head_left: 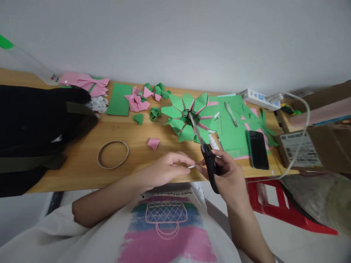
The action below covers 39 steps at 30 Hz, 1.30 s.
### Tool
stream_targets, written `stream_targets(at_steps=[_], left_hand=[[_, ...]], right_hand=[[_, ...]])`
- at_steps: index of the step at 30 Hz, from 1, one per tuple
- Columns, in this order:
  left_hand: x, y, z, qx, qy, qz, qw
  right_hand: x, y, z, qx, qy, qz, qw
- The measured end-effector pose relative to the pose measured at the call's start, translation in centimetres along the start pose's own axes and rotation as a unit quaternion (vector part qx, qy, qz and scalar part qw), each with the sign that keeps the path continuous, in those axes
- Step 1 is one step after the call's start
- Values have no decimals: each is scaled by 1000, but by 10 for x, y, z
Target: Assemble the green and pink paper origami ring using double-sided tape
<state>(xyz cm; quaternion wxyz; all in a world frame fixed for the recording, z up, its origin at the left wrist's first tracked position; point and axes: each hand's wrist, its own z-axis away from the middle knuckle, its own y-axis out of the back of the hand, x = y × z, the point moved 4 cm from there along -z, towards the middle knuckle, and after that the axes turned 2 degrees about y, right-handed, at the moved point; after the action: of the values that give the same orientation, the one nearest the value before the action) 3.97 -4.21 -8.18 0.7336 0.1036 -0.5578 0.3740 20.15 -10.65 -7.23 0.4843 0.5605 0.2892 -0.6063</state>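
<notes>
My left hand (167, 170) pinches one end of a small white strip (192, 166) above the table's front edge. My right hand (229, 177) holds black-handled scissors (210, 162), and its thumb and index fingertips meet the strip's other end. The scissor blades point up and away, over a green and pink folded-paper ring (178, 102) shaped like a flower. A single pink folded piece (153, 143) lies left of the ring, and a wooden-looking hoop (113, 155) rests farther left.
Folded pink and green pieces (137, 101), a green sheet (119, 99) and white scraps (99, 104) lie at the back left. A black bag (35, 135) covers the left end. Rightward are a cutter (230, 114), a phone (258, 150), a power strip (260, 99) and a box (315, 149).
</notes>
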Motion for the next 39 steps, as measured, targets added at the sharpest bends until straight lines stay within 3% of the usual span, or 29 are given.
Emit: stream_targets(at_steps=[6,9,11,13,16,20,26,39], left_hand=[[-9,0,-2,3,33,36,999],[-19,6,-11,72,43,163,983],[-25,7,-19,115,41,249,961],[-29,3,-29,109,49,288,950],[-29,-5,-43,98,49,309,945],[-26,-7,-54,135,24,315,939],[-27,-4,-60,159,13,293,943],[-26,-21,-69,158,-2,300,941]], right_hand=[[0,-3,4,-25,-25,-21,999],[2,-3,6,-50,-70,-68,994],[3,1,7,-17,-73,-91,993],[4,7,5,52,-58,-114,990],[8,12,4,149,-34,-137,979],[13,11,7,241,-42,-127,961],[18,1,13,282,-55,-91,954],[22,-18,-5,344,42,-146,926]])
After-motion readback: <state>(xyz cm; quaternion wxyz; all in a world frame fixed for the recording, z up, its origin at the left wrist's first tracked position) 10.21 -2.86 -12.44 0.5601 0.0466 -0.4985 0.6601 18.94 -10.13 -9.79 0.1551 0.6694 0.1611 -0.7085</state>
